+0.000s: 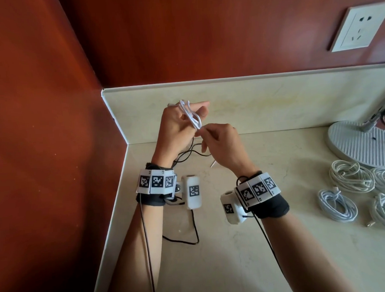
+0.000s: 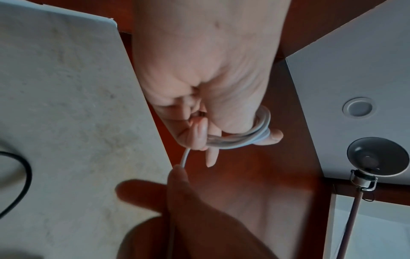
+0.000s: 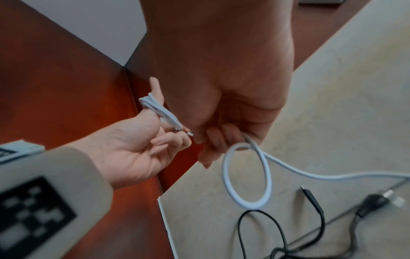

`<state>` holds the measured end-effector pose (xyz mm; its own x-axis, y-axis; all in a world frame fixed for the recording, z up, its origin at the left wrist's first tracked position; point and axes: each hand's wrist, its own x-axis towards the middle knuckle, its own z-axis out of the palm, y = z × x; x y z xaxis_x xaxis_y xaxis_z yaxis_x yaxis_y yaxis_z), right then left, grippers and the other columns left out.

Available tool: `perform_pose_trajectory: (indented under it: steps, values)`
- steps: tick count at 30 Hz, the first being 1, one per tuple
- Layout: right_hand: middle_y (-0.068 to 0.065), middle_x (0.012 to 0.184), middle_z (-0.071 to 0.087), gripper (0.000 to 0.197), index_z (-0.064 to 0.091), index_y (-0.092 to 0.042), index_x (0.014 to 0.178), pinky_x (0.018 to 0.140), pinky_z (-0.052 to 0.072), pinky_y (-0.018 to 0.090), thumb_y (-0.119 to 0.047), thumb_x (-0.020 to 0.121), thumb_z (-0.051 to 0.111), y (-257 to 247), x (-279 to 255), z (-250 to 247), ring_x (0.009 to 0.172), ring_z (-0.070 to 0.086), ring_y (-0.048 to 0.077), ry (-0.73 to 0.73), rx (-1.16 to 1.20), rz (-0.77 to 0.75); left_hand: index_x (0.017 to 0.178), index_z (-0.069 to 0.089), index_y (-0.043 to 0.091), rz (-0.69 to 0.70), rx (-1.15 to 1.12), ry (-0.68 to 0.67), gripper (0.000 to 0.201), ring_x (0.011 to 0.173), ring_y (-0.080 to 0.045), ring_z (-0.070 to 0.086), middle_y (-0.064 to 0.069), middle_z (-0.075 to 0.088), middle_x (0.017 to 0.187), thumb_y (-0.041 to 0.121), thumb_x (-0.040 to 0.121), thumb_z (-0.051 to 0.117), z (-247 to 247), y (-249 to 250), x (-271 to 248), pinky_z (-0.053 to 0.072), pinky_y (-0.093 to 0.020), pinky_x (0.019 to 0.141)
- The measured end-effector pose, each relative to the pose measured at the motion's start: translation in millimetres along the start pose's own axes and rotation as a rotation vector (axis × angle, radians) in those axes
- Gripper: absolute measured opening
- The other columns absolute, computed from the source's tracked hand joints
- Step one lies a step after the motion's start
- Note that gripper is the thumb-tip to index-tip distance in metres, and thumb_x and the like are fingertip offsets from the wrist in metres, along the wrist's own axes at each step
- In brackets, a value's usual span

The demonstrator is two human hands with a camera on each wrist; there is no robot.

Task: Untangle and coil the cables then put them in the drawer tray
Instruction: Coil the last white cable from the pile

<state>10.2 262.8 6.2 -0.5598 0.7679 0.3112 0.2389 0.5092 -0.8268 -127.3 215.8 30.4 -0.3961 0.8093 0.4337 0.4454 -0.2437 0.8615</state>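
Note:
A thin white cable is wound in several loops round the thumb and little finger of my left hand, raised above the counter's back left corner. The loops show in both wrist views. My right hand pinches the free run of that cable just right of the left hand; the slack hangs in a loop and trails away right. A thin black cable lies loose on the counter under both hands. No drawer tray is in view.
Several coiled white cables lie on the beige stone counter at the right, beside a round white fan base. Red-brown walls close the left and back. A wall socket sits upper right.

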Motion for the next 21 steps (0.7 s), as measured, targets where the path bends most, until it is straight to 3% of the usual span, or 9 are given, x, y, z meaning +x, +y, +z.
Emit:
perform_pose_trajectory:
  steps: [3,5,7,9,11,12,17,19,21]
  values:
    - [0.003,0.053,0.064,0.045,0.074,-0.013,0.072,0.052,0.036,0.014,-0.037,0.106,0.057,7,-2,2,0.042,0.048,0.004,-0.049,0.030,0.086,0.117,0.078,0.008,-0.012,0.022,0.102,0.027,0.055,0.001,0.045,-0.008,0.060,0.062,0.026,0.101,0.064,-7,-7,5,0.036,-0.010,0.058]
    - [0.002,0.052,0.064,0.048,0.070,-0.014,0.068,0.053,0.039,0.017,-0.039,0.106,0.055,10,-4,4,0.042,0.048,0.006,-0.090,-0.001,0.107,0.113,0.077,0.004,-0.093,-0.031,0.172,0.019,0.065,0.014,0.059,-0.006,0.067,0.067,0.008,0.102,0.062,-10,-14,6,0.039,-0.007,0.058]
    - [-0.001,0.052,0.065,0.045,0.069,-0.015,0.071,0.052,0.041,0.021,-0.037,0.107,0.053,11,-7,5,0.042,0.051,0.009,-0.156,-0.064,0.100,0.101,0.075,0.004,-0.145,-0.092,0.217,0.019,0.086,0.014,0.067,0.005,0.076,0.079,-0.006,0.098,0.059,-11,-20,5,0.044,-0.007,0.063]
    - [-0.003,0.054,0.067,0.040,0.069,-0.017,0.075,0.049,0.042,0.020,-0.032,0.107,0.051,9,-10,5,0.042,0.055,0.009,-0.238,-0.141,0.083,0.099,0.078,0.004,-0.144,-0.052,0.240,0.016,0.088,0.008,0.070,0.005,0.078,0.094,0.009,0.091,0.064,-13,-29,5,0.047,-0.010,0.070]
    - [-0.004,0.055,0.068,0.038,0.068,-0.018,0.076,0.049,0.044,0.022,-0.031,0.107,0.049,7,-11,4,0.043,0.058,0.008,-0.285,-0.225,0.066,0.104,0.080,0.003,-0.117,0.048,0.263,0.045,0.080,0.009,0.066,-0.001,0.079,0.097,0.039,0.081,0.064,-14,-32,3,0.050,-0.016,0.075]
    - [-0.004,0.055,0.069,0.039,0.067,-0.020,0.075,0.053,0.048,0.026,-0.032,0.107,0.048,6,-11,4,0.044,0.060,0.008,-0.292,-0.263,0.058,0.105,0.079,0.003,-0.110,0.071,0.266,0.051,0.077,0.011,0.063,-0.004,0.080,0.099,0.043,0.079,0.063,-14,-31,3,0.050,-0.017,0.075]
    - [-0.003,0.056,0.065,0.045,0.067,-0.017,0.070,0.071,0.057,0.038,-0.034,0.106,0.047,5,-14,-3,0.057,0.066,0.018,-0.300,-0.428,0.092,0.103,0.077,-0.003,-0.086,0.209,0.306,0.039,0.082,0.018,0.065,-0.008,0.076,0.117,0.031,0.085,0.082,-23,-39,6,0.048,-0.005,0.072]
    - [-0.002,0.060,0.062,0.045,0.066,-0.016,0.070,0.070,0.056,0.042,-0.037,0.105,0.048,6,-15,-6,0.063,0.063,0.026,-0.243,-0.457,0.074,0.101,0.077,-0.002,-0.098,0.268,0.355,0.041,0.090,0.003,0.071,-0.010,0.075,0.119,0.035,0.084,0.084,-34,-46,7,0.048,-0.005,0.072]
    - [-0.003,0.063,0.060,0.038,0.060,-0.020,0.070,0.066,0.053,0.040,-0.043,0.101,0.053,5,-14,-9,0.062,0.058,0.024,-0.200,-0.425,0.047,0.095,0.077,-0.001,-0.108,0.325,0.362,0.045,0.098,-0.012,0.073,-0.012,0.075,0.117,0.041,0.083,0.085,-43,-50,6,0.046,-0.003,0.072]
